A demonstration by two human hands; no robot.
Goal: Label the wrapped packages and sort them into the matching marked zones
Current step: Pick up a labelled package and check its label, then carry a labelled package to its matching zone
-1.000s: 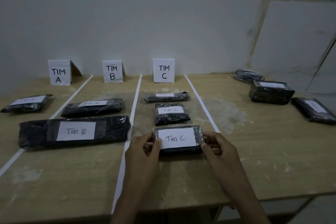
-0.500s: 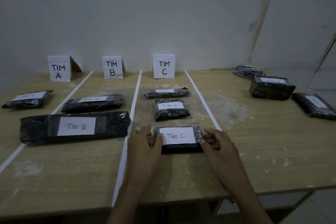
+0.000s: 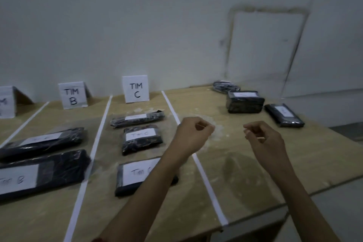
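Currently both hands hover above the table (image 3: 255,179), fingers curled, holding nothing: left hand (image 3: 193,133) over the white tape line (image 3: 206,182), right hand (image 3: 263,139) beside it; Tim C package (image 3: 135,173) lies in the TIM C sign (image 3: 136,89) lane, under the left forearm

Three black film-wrapped packages lie flat, one behind another, in the lane (image 3: 188,192) before the "TIM C" sign (image 3: 136,89): a thin far package (image 3: 137,118), a middle package (image 3: 141,139) and a near package (image 3: 127,180), each with a white label (the far one's writing is too blurred to read). Left, before the "TIM B" sign (image 3: 72,95), lie a long rear package (image 3: 43,141) and a long front package (image 3: 59,171) labelled "Tim B". Outside the lanes at the far right sit a round bundle (image 3: 225,86), a blocky package (image 3: 245,104) and a flat package (image 3: 283,115).
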